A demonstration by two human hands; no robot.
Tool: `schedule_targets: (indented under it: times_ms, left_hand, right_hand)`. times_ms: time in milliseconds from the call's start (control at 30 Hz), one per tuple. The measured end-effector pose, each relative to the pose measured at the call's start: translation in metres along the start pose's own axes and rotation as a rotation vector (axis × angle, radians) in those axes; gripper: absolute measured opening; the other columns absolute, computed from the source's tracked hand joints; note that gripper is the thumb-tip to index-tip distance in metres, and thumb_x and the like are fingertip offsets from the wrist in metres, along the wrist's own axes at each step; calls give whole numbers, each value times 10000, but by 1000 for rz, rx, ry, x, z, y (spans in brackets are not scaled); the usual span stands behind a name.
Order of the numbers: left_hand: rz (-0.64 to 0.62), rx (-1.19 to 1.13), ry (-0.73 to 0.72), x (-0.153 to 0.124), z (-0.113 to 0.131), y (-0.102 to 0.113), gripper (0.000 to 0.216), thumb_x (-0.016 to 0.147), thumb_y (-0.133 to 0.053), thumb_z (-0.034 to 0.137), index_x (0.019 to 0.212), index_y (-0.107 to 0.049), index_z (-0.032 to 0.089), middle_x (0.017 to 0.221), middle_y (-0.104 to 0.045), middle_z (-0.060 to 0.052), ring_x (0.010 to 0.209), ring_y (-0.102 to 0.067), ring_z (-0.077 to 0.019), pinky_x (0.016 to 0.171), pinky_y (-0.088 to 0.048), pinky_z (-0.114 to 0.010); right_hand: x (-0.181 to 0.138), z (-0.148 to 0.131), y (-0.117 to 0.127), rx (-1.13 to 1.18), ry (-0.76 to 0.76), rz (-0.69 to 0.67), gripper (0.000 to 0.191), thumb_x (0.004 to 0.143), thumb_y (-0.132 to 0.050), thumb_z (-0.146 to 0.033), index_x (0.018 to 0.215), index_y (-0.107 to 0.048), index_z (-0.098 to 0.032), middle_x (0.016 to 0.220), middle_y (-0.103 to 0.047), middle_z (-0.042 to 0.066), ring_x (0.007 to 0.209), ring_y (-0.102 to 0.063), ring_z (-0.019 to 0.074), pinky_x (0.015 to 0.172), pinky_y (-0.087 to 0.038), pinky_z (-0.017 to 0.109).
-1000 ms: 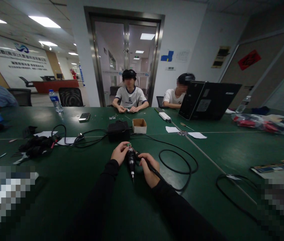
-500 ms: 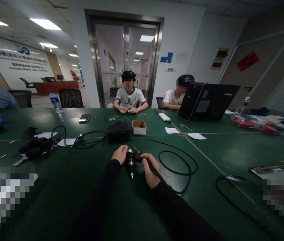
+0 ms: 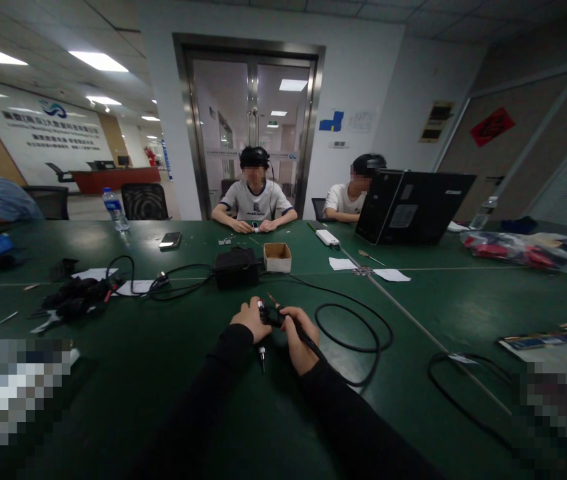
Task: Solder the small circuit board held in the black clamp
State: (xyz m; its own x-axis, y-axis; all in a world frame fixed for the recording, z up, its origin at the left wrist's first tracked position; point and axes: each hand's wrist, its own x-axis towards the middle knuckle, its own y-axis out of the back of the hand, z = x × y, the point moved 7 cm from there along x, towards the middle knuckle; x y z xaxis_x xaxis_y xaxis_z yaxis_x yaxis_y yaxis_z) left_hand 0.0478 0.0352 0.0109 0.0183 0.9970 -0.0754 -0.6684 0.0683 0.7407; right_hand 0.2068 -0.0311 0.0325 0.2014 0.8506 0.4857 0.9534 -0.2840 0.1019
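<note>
My left hand (image 3: 249, 319) is closed around a small dark cylindrical tool (image 3: 262, 353) whose metal tip pokes out below the hand, just above the green table (image 3: 163, 373). My right hand (image 3: 297, 337) grips a black pen-like soldering iron (image 3: 277, 313), its tip pointing up-left toward the left hand. The iron's black cable (image 3: 358, 333) loops on the table to the right. Both hands sit close together, nearly touching.
A black box (image 3: 236, 267) and a small cardboard box (image 3: 277, 257) stand behind the hands. Tangled cables and tools (image 3: 78, 300) lie at left. A phone (image 3: 170, 239), water bottle (image 3: 113, 209) and laptop (image 3: 411, 207) sit farther back. Two people sit across the table.
The left hand turned over the dark tool, hiding most of it; the small green part seen at its top a second ago is out of sight. The view tilted slightly down.
</note>
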Motion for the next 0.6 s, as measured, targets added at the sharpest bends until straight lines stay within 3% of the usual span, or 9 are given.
schedule_targets:
  times_ms: [133,267,400,600]
  left_hand:
    - [-82,245,7,-18,14,6,670,708,-701,275,1318,-434,198,1254,-559,-161,1066,-650,-310,904,-496,-364]
    - [-139,322,31,-35,1,27,678,743,-669,270,1360,-389,228,1292,-531,-145,1073,-647,-310,915,-491,-366]
    - [-143,330,78,-54,-33,56,706,765,-631,269,1409,-343,246,1312,-521,-144,1057,-650,-307,911,-496,-373]
    - [-80,329,172,-81,-108,105,751,751,-566,317,1456,-316,246,1334,-526,-132,1058,-655,-301,903,-518,-388]
  right_hand:
    - [1,1,0,2,-12,12,203,844,-513,-296,890,-675,-183,743,-651,20,698,-608,179,674,-474,270]
    - [0,-1,0,-2,-30,13,195,843,-519,-294,893,-674,-187,653,-590,-11,614,-569,164,599,-446,252]
    - [-1,-2,-1,5,-49,-4,183,848,-518,-288,894,-666,-191,628,-563,-23,568,-544,152,543,-414,240]
    - [-2,-2,-2,18,-37,-17,188,852,-520,-293,905,-666,-188,640,-567,-19,572,-545,152,539,-411,239]
